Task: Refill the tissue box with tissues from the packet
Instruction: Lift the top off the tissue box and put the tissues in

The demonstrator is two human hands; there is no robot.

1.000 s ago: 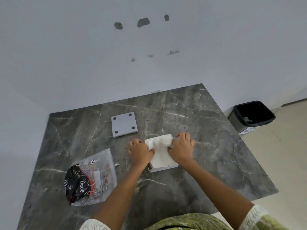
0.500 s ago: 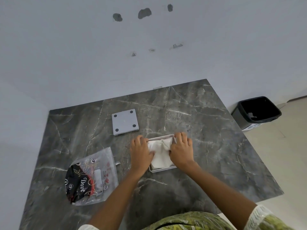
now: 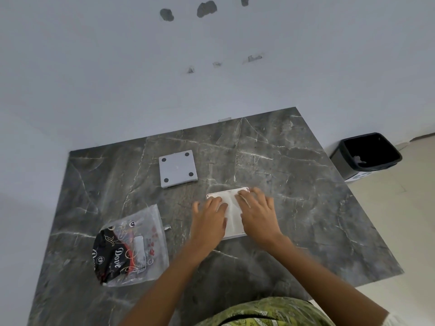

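A white open tissue box (image 3: 215,195) lies on the dark marble table, filled with white tissues (image 3: 231,214). My left hand (image 3: 208,222) lies flat on the left half of the tissues, fingers spread. My right hand (image 3: 257,214) lies flat on the right half, fingers reaching the box's far corner. Both palms rest on the tissues and hide most of the box. The clear plastic tissue packet (image 3: 131,248), printed black and red, lies flattened on the table to the left.
A grey square panel (image 3: 177,168) with four dark dots lies beyond the box, toward the wall. A small scrap (image 3: 167,228) sits beside the packet. A black waste bin (image 3: 368,155) stands on the floor at the right. The table (image 3: 306,208) meets a white wall.
My hands went from gripping the bunched tissues above the box to lying flat on them. The tissues have sunk down into the box and look smoother.
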